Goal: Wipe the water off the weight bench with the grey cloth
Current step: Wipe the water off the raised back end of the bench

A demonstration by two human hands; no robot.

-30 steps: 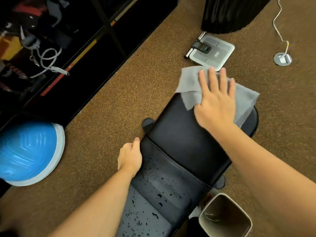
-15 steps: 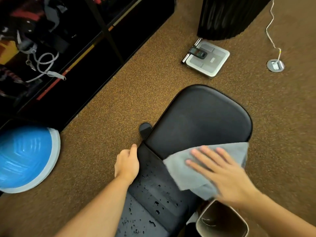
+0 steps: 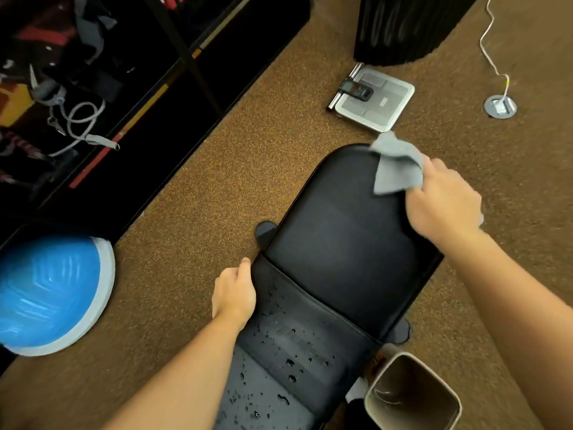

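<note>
A black padded weight bench (image 3: 338,243) runs from the bottom centre up to the middle of the head view. Its far pad looks dry. Water drops (image 3: 290,364) dot the near pad. My right hand (image 3: 443,200) grips the bunched grey cloth (image 3: 395,169) at the far right corner of the far pad, with the cloth lying on the pad's edge. My left hand (image 3: 234,294) holds the left edge of the bench at the seam between the two pads, thumb pointing forward.
A beige waste bin (image 3: 412,395) stands at the bench's near right. A blue balance dome (image 3: 46,293) lies at the left. A grey scale (image 3: 375,102), a black ribbed bin (image 3: 403,26) and a floor socket (image 3: 499,107) with a white cable sit beyond. Dark shelving (image 3: 93,88) fills the upper left.
My right hand swept the cloth from the far end down to the near part of the far pad, then back up to its far right corner, bunching it. My left hand stayed put.
</note>
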